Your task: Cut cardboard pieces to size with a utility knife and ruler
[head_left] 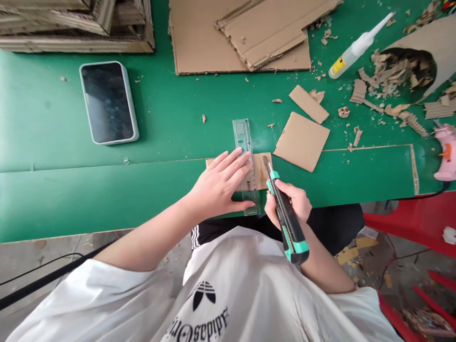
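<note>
My left hand [224, 183] lies spread on a clear plastic ruler [242, 130], pressing it across a small strip of cardboard [262, 178] at the table's near edge. In my right hand [297, 202] is a utility knife [288, 216] with a black and teal body. Its blade end points away from me and is over the right part of the strip, close to the ruler's right side. Whether the blade touches the cardboard I cannot tell. A squarish cardboard piece [302, 141] and a narrower one [308, 104] lie just right of the strip.
On the green table [171, 109] are a phone [109, 102], larger cardboard sheets [203, 42], a stacked cardboard structure [78, 45] and a glue bottle [351, 54]. Scraps surround a cardboard tube [438, 52] at right, near a pink glue gun [445, 154]. A red chair [416, 223] stands below.
</note>
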The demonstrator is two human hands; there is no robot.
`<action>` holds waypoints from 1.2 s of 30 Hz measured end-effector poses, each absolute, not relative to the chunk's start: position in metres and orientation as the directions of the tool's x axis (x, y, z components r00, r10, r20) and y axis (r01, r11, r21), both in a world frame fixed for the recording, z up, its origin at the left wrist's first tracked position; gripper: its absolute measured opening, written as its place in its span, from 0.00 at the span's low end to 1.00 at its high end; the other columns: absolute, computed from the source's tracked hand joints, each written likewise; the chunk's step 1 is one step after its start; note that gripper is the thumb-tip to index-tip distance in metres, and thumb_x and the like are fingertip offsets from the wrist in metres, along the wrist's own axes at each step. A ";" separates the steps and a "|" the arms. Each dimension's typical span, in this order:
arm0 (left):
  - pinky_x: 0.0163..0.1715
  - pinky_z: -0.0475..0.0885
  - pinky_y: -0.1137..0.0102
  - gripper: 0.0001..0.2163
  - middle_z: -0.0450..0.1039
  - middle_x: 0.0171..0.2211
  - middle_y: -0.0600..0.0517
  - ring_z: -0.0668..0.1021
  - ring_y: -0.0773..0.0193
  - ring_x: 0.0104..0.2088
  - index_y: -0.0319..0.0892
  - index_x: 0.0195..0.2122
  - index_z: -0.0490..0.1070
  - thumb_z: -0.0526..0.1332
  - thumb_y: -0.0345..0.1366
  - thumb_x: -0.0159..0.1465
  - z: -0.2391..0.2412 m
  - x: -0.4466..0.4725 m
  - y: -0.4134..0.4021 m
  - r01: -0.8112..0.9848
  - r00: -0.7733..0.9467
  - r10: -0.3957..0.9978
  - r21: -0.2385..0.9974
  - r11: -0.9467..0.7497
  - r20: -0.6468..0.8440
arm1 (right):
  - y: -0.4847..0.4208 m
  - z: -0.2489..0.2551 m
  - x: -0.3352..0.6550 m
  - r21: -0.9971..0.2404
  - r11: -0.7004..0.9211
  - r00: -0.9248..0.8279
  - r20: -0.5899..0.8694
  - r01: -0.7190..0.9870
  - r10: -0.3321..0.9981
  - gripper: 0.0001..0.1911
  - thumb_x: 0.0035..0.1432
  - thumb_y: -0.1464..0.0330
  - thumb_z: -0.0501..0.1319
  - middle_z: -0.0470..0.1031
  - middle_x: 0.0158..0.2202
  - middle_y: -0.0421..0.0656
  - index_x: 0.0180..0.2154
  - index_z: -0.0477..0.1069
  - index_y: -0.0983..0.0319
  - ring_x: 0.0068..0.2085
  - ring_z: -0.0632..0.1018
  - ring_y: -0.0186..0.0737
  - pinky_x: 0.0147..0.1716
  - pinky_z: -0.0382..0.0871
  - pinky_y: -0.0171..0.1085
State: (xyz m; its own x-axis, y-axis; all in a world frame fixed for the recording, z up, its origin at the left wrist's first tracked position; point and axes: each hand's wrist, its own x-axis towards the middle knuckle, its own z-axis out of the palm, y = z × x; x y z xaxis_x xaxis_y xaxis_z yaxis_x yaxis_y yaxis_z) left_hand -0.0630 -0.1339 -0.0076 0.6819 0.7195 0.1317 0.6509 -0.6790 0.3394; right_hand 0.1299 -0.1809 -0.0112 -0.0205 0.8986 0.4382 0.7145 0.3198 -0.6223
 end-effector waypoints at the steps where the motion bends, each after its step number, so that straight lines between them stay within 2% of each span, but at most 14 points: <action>1: 0.61 0.55 0.53 0.38 0.58 0.62 0.37 0.58 0.45 0.63 0.33 0.61 0.55 0.55 0.59 0.58 -0.008 -0.063 -0.134 0.651 0.680 0.721 0.343 -0.678 0.134 | -0.177 -0.009 0.128 -0.614 0.299 -0.023 0.415 0.731 0.909 0.12 0.52 0.66 0.58 0.78 0.30 0.41 0.40 0.68 0.58 0.29 0.80 0.39 0.28 0.75 0.34; 6: 0.61 0.55 0.53 0.37 0.58 0.61 0.38 0.58 0.45 0.64 0.33 0.61 0.55 0.56 0.56 0.58 -0.008 -0.063 -0.134 0.645 0.675 0.724 0.362 -0.673 0.142 | -0.166 0.001 0.117 -0.574 0.221 -0.035 0.317 0.788 0.948 0.10 0.52 0.64 0.57 0.78 0.28 0.41 0.36 0.72 0.58 0.27 0.79 0.38 0.27 0.74 0.33; 10: 0.61 0.54 0.53 0.36 0.58 0.62 0.39 0.58 0.45 0.64 0.32 0.61 0.55 0.57 0.53 0.58 -0.007 -0.063 -0.135 0.646 0.678 0.722 0.355 -0.676 0.139 | -0.162 0.003 0.114 -0.570 0.248 -0.063 0.324 0.783 0.944 0.11 0.52 0.64 0.56 0.79 0.28 0.41 0.37 0.73 0.59 0.28 0.80 0.38 0.28 0.74 0.32; 14: 0.61 0.54 0.53 0.35 0.57 0.62 0.39 0.57 0.45 0.64 0.33 0.61 0.55 0.57 0.52 0.59 -0.006 -0.062 -0.135 0.645 0.680 0.721 0.358 -0.675 0.133 | -0.161 0.004 0.114 -0.543 0.247 -0.089 0.301 0.802 0.950 0.10 0.52 0.63 0.56 0.78 0.26 0.40 0.34 0.73 0.58 0.25 0.78 0.37 0.24 0.72 0.32; 18: 0.61 0.55 0.53 0.35 0.58 0.62 0.39 0.58 0.46 0.64 0.33 0.61 0.56 0.56 0.53 0.59 -0.005 -0.062 -0.134 0.644 0.676 0.725 0.373 -0.667 0.130 | -0.162 0.006 0.112 -0.541 0.239 -0.056 0.333 0.806 0.941 0.11 0.53 0.63 0.55 0.79 0.28 0.40 0.36 0.73 0.59 0.27 0.79 0.38 0.26 0.73 0.32; 23: 0.60 0.55 0.54 0.32 0.58 0.62 0.39 0.59 0.46 0.63 0.32 0.59 0.58 0.56 0.49 0.59 -0.005 -0.062 -0.133 0.642 0.682 0.719 0.359 -0.677 0.136 | -0.158 0.004 0.109 -0.462 0.303 -0.183 0.287 0.833 0.940 0.09 0.51 0.65 0.55 0.75 0.22 0.39 0.31 0.71 0.59 0.22 0.76 0.36 0.20 0.69 0.32; 29: 0.60 0.57 0.53 0.31 0.58 0.61 0.38 0.59 0.45 0.63 0.30 0.58 0.60 0.56 0.49 0.60 -0.006 -0.062 -0.133 0.636 0.684 0.713 0.354 -0.685 0.151 | -0.162 -0.007 0.112 -0.403 0.413 -0.300 0.314 0.817 0.901 0.09 0.51 0.68 0.56 0.77 0.29 0.41 0.35 0.71 0.61 0.28 0.78 0.35 0.34 0.75 0.33; 36: 0.59 0.57 0.53 0.31 0.58 0.62 0.38 0.59 0.45 0.63 0.31 0.58 0.60 0.57 0.49 0.59 -0.008 -0.062 -0.133 0.638 0.690 0.709 0.341 -0.691 0.146 | -0.169 -0.012 0.113 -0.362 0.508 -0.302 0.494 0.781 0.815 0.10 0.53 0.71 0.56 0.76 0.28 0.40 0.39 0.69 0.61 0.31 0.79 0.37 0.39 0.77 0.35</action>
